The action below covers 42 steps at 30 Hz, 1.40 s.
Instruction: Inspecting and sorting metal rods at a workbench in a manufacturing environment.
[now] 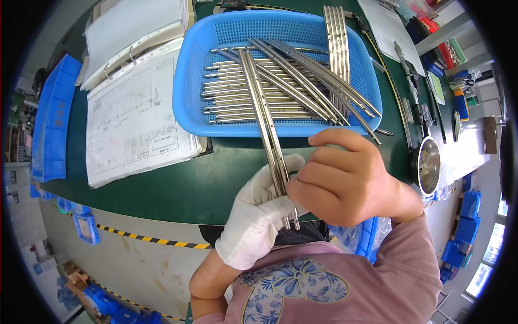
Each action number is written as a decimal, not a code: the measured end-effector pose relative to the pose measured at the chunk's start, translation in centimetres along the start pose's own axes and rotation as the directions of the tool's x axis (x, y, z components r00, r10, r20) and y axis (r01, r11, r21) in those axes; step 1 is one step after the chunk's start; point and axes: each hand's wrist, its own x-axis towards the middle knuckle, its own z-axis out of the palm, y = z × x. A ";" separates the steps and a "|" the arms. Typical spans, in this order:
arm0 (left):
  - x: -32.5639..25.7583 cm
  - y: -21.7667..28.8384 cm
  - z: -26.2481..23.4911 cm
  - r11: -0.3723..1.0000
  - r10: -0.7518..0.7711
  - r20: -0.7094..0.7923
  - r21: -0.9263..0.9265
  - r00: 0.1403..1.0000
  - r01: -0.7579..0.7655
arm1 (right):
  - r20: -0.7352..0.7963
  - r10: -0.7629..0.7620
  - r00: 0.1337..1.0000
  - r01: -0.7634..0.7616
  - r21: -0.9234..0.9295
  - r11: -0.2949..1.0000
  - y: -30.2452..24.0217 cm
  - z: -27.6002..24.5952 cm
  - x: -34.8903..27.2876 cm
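My left hand (250,223), in a white glove, is closed round a few long, slim metal rods (268,137) with small holes along them. They stand tilted, their lower ends sticking out below the glove and their upper ends reaching over a blue plastic basket (181,102). My bare right hand (342,181) is against the rods' right side, just above the glove. Its fingers are curled, the topmost one straighter; the fingertips near the rods are hidden, so I cannot tell what they grip. Many similar metal rods (232,89) lie in the basket, some crosswise and some slanted on top.
An open ring binder with drawings (132,119) lies left of the basket, beside a blue bin (54,119). To the right are a metal bowl (429,166) and a caliper-like tool (408,73). The green table's (205,186) near edge curves in front of me.
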 end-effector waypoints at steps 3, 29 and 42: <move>-0.1 -0.1 0.1 0.999 0.007 -0.004 -0.034 1.000 -0.008 | 0.057 0.023 0.998 -0.022 -0.005 1.000 -0.3 -0.1 0.0; -1.5 -0.2 0.7 0.986 -0.077 -0.075 0.141 0.994 0.087 | 0.021 0.044 0.999 -0.043 -0.041 0.998 0.2 0.2 0.2; -2.5 -0.4 0.8 0.986 -0.071 -0.108 0.145 0.992 0.086 | -0.055 0.097 0.994 -0.098 -0.011 0.995 2.0 0.0 0.7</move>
